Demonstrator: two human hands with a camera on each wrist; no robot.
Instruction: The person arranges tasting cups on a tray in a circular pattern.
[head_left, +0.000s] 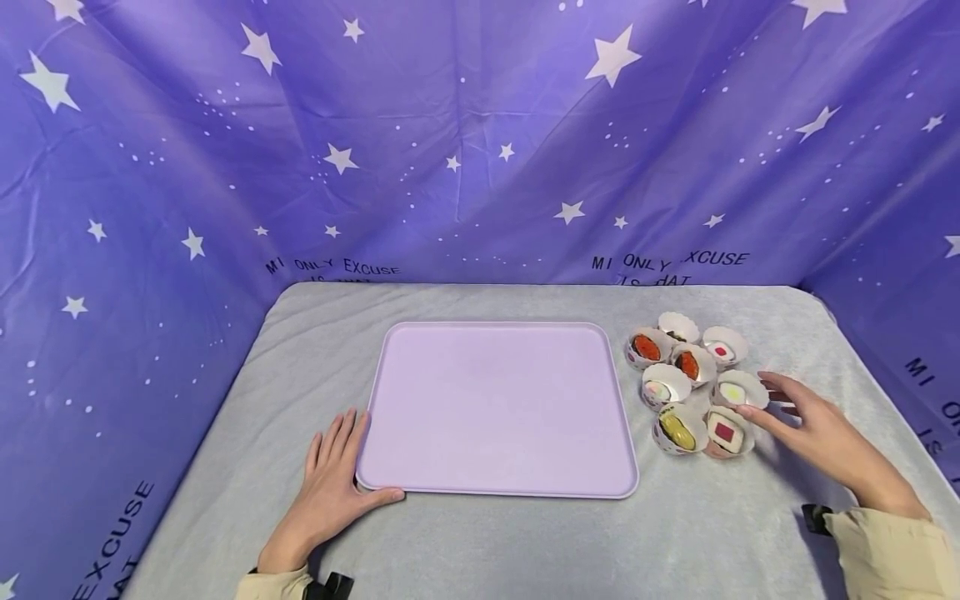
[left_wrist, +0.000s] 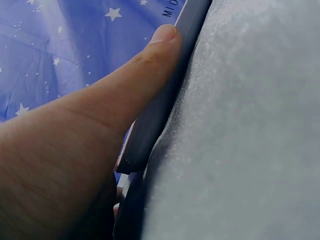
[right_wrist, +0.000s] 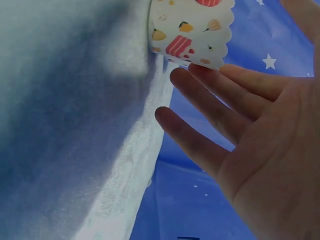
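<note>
My left hand lies at the near left corner of a lilac tray, fingers extended along its left edge and thumb on the near edge. The left wrist view shows that thumb against the tray's side. On the right, my right hand reaches around a paper cup holding a white sushi piece with a yellow-green centre. Loosely spread fingers have their tips right at the cup's scalloped rim in the right wrist view, with the thumb on its near side.
Several more patterned paper cups cluster right of the tray, holding orange-topped sushi, a yellow-topped piece and white pieces with red centres, one nearest my right hand. Grey cloth covers the table; a purple star-printed curtain surrounds it.
</note>
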